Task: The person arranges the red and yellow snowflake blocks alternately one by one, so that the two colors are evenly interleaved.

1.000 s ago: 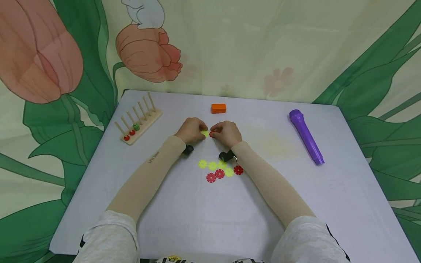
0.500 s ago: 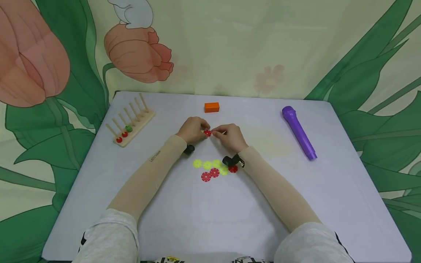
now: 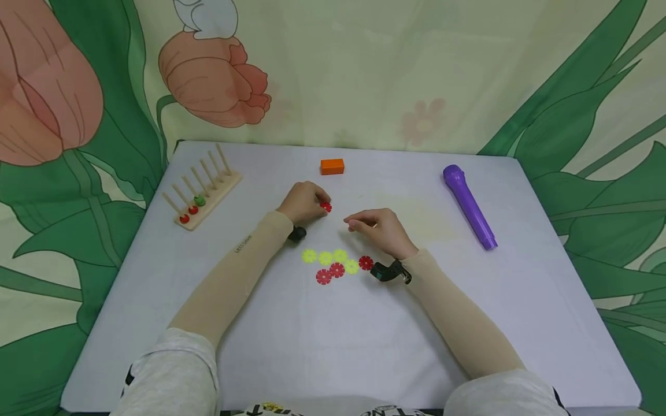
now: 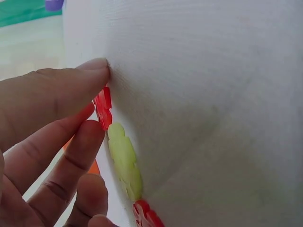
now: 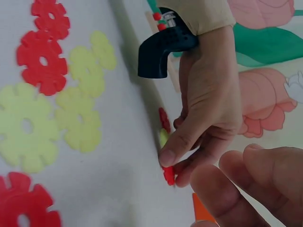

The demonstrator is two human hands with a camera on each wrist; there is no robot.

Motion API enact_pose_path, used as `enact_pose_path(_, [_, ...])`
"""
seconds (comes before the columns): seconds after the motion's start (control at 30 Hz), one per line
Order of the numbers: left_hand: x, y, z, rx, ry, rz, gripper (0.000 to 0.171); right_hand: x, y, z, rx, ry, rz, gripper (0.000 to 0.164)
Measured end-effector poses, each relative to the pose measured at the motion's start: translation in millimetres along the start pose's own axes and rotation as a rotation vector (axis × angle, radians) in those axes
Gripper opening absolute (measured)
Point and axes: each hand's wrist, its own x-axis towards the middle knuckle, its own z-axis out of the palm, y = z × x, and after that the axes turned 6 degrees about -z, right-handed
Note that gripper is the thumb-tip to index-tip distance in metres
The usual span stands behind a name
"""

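Observation:
My left hand (image 3: 306, 202) pinches a red notched flower disc (image 4: 103, 108) between thumb and fingers, just above the white table. Below it in the left wrist view, a yellow flower disc (image 4: 125, 163) and another red disc (image 4: 146, 215) follow edge to edge in a row; the fingers partly hide this row in the head view. My right hand (image 3: 382, 228) hovers to the right, apart from the row, fingers loosely bent with nothing seen between them. Nearer on the table lie several loose yellow discs (image 3: 325, 257) and red discs (image 3: 324, 277).
A wooden peg board (image 3: 213, 199) with red and green beads stands at the left. An orange block (image 3: 332, 167) lies behind the hands. The purple microphone-shaped stick (image 3: 470, 207) rests at the right. A floral cloth (image 3: 354, 75) hangs behind the table.
My right hand brought a red disc to the left hand's yellow one, then let go and drew back right and nearer. My left hand now holds the red disc and stays about in place.

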Motion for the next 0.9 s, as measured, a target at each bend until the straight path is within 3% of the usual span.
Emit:
enact_pose_path(0.47, [2.2, 0.5, -0.7, -0.039, -0.029, -0.019, 0.029, -37, 7, -2, -0.149, -0.061, 0.025, 0.019])
enact_pose_path(0.9, [2.9, 0.5, 0.0, -0.048, -0.035, -0.019, 0.027, -49, 12, 5, -0.338, -0.155, -0.036, 0.027])
